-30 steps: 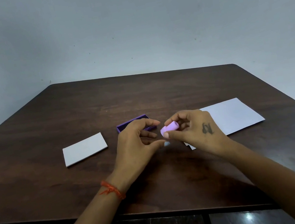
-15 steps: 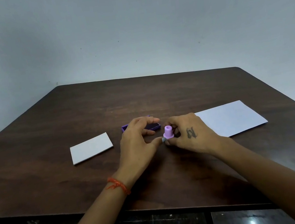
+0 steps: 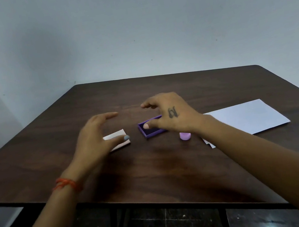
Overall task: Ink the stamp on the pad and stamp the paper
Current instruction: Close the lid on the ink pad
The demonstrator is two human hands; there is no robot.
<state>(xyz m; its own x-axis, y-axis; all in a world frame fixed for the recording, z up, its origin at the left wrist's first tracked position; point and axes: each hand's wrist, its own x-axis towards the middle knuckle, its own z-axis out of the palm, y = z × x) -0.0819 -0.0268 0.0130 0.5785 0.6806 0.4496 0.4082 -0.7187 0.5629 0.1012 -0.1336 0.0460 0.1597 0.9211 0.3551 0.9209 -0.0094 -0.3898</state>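
A small lilac stamp [image 3: 185,136] stands on the dark wooden table [image 3: 154,168], below my right wrist and untouched. The purple ink pad [image 3: 150,131], an open shallow box, lies just left of it. My right hand [image 3: 167,116] hovers over the pad with fingers spread and holds nothing. My left hand [image 3: 97,140] hangs open over a small white card [image 3: 117,134], partly hiding it. A white sheet of paper [image 3: 245,118] lies to the right of the stamp.
The table's near edge [image 3: 140,201] runs across the lower part of the view, with dark floor tiles below. Pale walls rise behind the table's far edge. Another scrap of white paper [image 3: 210,143] pokes out beneath my right forearm.
The stamp that my right hand held now stands alone on the table. Both hands have let go, lifted and opened, the left toward the card and the right over the pad.
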